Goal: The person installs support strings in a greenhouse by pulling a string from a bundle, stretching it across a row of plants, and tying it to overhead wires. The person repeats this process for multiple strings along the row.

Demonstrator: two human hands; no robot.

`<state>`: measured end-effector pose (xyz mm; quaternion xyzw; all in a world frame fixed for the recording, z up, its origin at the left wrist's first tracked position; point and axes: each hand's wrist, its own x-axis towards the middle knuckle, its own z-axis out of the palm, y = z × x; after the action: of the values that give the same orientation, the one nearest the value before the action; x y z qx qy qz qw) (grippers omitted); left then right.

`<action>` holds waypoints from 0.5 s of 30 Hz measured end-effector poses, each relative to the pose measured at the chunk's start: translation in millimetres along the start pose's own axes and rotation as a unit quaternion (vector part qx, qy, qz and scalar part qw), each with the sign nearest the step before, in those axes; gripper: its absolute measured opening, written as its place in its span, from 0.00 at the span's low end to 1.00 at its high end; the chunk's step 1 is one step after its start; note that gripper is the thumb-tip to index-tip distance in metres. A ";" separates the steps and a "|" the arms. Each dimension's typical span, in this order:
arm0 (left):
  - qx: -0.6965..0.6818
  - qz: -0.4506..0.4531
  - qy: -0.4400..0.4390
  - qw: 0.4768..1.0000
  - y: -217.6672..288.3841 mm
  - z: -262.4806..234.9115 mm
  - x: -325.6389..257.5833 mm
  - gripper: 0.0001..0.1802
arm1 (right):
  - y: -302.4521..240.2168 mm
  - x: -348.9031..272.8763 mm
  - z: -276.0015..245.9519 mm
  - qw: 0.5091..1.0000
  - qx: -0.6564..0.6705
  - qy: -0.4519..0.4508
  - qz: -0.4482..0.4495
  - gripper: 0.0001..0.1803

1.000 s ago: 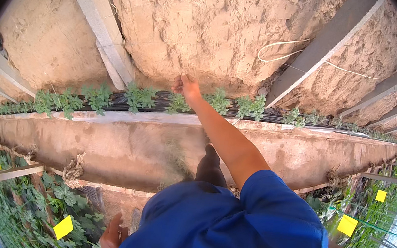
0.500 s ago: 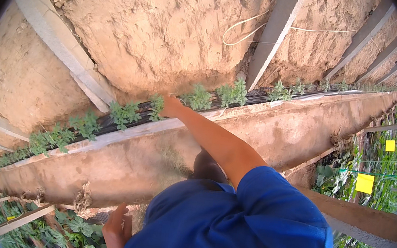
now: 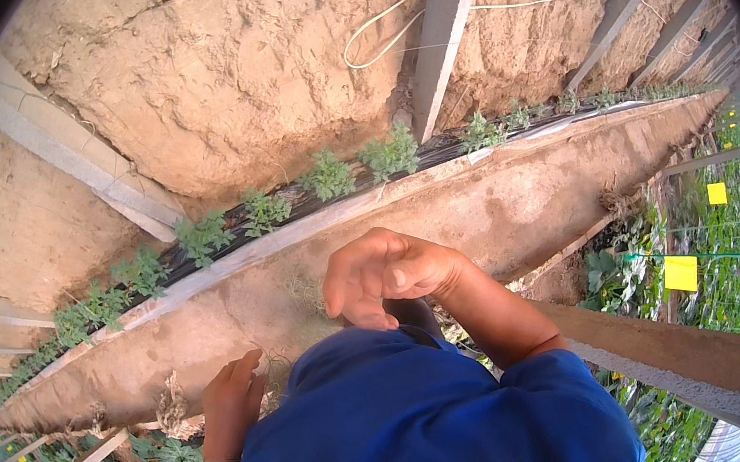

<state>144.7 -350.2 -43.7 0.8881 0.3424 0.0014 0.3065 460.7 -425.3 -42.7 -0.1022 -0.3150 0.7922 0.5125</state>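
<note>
- Right hand (image 3: 383, 279), bare, above the middle of the long, dusty, brown earthen walkway (image 3: 531, 200); fingers half-curled toward the thumb, the gap narrow; the inside of the grip is partly hidden and blurred, so whether it holds anything cannot be told.
- Left hand (image 3: 233, 408), bare, low over the walkway's near edge; fingers loosely extended, the grip slack and wide; palm turned from view, wrist cut off by the shirt and lower rim.
- Row of small, green, lobed-leaf plants (image 3: 329, 176), along the walkway's far edge; well apart from the left hand, beyond the right; stem bases mostly masked by foliage, the farthest plants too small to separate.
- Strip of wrinkled, glossy black film (image 3: 298, 196) beneath the plants; bordered by a pale, flat ledge (image 3: 272, 242).
- Rough, cracked, tan earth wall (image 3: 224, 65) behind; grey, square-edged post (image 3: 442, 46) against it, top cut off; thin, cream-coloured looped cord (image 3: 356, 66) beside the post.
- Smooth blue shirt (image 3: 448, 425) across the lower centre, hiding part of the walkway; a dark-clad leg (image 3: 415, 315) only partly visible.
- Flat, square yellow card (image 3: 681, 273) among dense greenery at right; foliage there indistinct.
</note>
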 end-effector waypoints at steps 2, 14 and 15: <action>0.023 0.002 -0.036 0.999 21.3 5.5 18.3 0.19 | -30.8 -21.2 40.1 0.984 0.091 -0.135 -0.066 0.41; 0.078 0.198 -0.111 0.971 203.8 94.0 143.0 0.20 | -158.1 -252.9 119.0 0.902 -0.120 -0.303 -0.284 0.40; 0.079 0.220 -0.106 0.966 220.3 102.4 151.7 0.20 | -166.6 -272.6 118.4 0.898 -0.133 -0.299 -0.294 0.39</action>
<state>416.3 -440.7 -38.2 0.9581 0.1028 -0.0523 0.2622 651.5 -664.9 106.5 0.1694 -0.5716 0.5491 0.5857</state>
